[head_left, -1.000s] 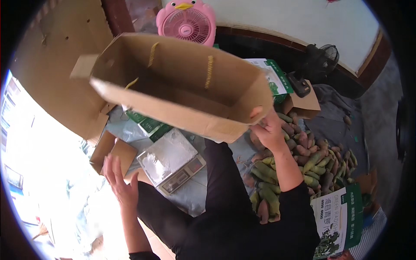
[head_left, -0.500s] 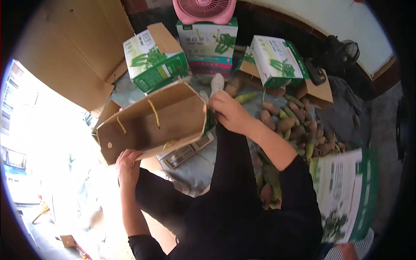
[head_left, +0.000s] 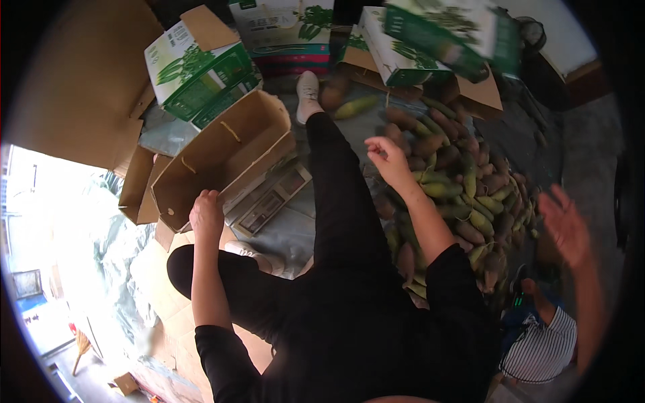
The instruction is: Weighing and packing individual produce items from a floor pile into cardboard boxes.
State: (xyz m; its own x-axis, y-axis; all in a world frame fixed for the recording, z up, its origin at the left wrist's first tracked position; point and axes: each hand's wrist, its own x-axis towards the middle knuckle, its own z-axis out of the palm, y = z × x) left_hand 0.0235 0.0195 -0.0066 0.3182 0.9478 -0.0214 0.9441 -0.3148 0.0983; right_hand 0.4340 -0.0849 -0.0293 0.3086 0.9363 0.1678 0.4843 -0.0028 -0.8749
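Note:
An open cardboard box (head_left: 259, 124) with yellow cord handles tilts in front of me, its brown inside bare. My left hand (head_left: 207, 213) is closed on its near rim. To the right of my outstretched leg, my right hand (head_left: 390, 161) hangs in the air with thumb and fingers apart, holding nothing. Below it spreads a large heap of long green and reddish-brown radishes (head_left: 480, 218). Partly under the box lies a flat scale (head_left: 272, 201) with a display panel.
Green-and-white printed cartons (head_left: 201, 67) stand at the back, another (head_left: 396, 57) at back right. A blurred carton (head_left: 443, 30) hangs above that one. At right are another person's blurred hand (head_left: 568, 225) and a person in a striped shirt (head_left: 541, 346). A broom (head_left: 82, 344) stands lower left.
My right hand has let go of the box's right end and moved right over the radishes. The printed carton at lower right has gone to the upper right, leaving another person's hand showing.

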